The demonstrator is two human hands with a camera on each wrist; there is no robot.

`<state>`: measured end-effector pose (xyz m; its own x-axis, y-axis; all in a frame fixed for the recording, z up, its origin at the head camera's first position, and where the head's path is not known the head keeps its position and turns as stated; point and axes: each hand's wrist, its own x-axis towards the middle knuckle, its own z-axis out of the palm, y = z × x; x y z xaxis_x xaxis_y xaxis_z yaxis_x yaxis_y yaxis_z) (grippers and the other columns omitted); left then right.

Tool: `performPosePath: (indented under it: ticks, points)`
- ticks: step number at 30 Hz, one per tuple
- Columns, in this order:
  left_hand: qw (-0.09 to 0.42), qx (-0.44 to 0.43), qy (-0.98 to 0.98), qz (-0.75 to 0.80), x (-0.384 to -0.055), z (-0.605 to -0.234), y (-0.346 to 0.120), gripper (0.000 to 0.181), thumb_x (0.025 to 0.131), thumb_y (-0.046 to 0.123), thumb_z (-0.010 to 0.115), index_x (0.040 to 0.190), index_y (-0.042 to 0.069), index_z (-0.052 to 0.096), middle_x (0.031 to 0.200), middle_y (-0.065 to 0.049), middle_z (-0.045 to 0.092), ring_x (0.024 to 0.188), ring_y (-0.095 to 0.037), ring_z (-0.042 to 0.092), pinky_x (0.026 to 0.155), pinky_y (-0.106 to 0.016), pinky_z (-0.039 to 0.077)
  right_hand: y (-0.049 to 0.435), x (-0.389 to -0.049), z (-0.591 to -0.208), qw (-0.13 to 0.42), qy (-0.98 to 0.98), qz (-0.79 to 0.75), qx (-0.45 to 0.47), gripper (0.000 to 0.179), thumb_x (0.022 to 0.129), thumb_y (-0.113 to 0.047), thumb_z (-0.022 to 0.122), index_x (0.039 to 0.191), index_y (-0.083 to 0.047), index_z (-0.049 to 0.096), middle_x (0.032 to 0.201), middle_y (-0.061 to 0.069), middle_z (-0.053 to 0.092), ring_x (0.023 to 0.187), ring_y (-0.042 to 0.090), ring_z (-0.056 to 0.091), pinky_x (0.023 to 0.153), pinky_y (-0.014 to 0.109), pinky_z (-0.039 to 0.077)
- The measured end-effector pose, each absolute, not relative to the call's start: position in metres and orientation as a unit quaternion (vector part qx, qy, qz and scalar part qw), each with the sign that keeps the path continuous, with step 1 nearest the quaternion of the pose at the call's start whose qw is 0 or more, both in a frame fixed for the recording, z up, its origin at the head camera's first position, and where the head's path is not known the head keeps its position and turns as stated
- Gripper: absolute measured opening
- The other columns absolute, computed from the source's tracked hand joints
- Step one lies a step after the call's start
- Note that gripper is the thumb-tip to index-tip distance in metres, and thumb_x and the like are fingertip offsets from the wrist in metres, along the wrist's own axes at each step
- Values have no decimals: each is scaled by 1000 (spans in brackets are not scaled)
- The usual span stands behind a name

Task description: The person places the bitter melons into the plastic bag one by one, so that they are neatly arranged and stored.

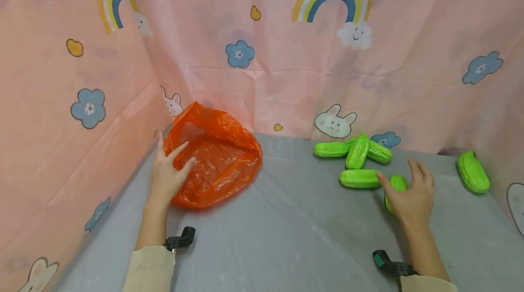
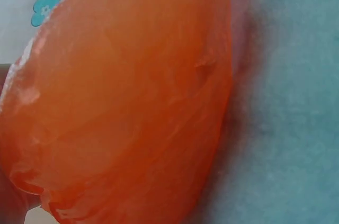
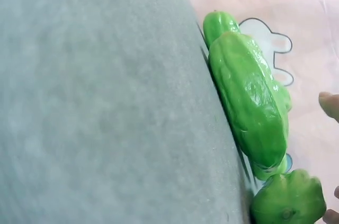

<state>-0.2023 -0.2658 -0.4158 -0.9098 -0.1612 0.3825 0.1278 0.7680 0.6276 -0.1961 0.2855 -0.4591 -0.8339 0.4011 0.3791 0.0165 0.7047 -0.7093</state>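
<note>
In the head view my left hand (image 1: 169, 171) is at the left side of an orange plastic bag (image 1: 221, 164), fingers spread and fairly straight. The bag stands puffed out with its mouth gaping; it fills much of the left wrist view. On the right, my right hand (image 1: 415, 198) hovers with thumb and fingers apart beside a bright green toy cucumber (image 1: 398, 183), which it partly hides. Just left of the thumb lies another toy cucumber (image 1: 358, 178). Fingertips (image 3: 329, 105) show at the right edge of the right wrist view, apart from a glossy, ridged toy cucumber (image 3: 249, 97).
Behind these, several more toy cucumbers (image 1: 358, 152) are heaped near the back curtain (image 1: 278, 92). One lone toy cucumber (image 1: 473, 172) lies at the far right, by the side curtain. A grey surface (image 1: 278, 228) spreads beneath everything.
</note>
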Motion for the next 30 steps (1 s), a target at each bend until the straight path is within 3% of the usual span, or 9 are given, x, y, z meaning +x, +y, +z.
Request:
performPosePath:
  ticks: [6,12,19,30]
  points:
    - [174,19,-924,-341,-204,-418,-267,55,94,26,70,145,9,56,172,-14,-6,154,-51,14,116,-71,28,288,-195,-467,242,-888,368,-134,83,88,-39,74,157,-11,38,162,22,32,149,47,29,116,72,25]
    - [141,37,-932,-333,-204,-419,-269,69,96,29,69,156,10,40,172,-13,-6,153,-52,17,114,-72,30,291,-198,-476,245,-884,374,-134,82,86,-32,77,155,-9,40,159,25,35,147,48,32,116,72,26]
    - [134,37,-928,-345,-205,-422,-265,87,95,25,69,164,12,16,171,-17,8,153,-50,20,116,-71,27,297,-199,-478,243,-885,376,-130,81,85,-22,78,155,-7,40,157,28,36,145,50,33,116,71,27]
    - [155,46,-922,-351,-207,-423,-267,79,98,2,53,164,9,10,170,-20,13,152,-48,22,120,-67,24,294,-199,-476,223,-889,371,-152,70,87,-10,70,152,-3,44,151,30,45,136,52,42,111,67,32]
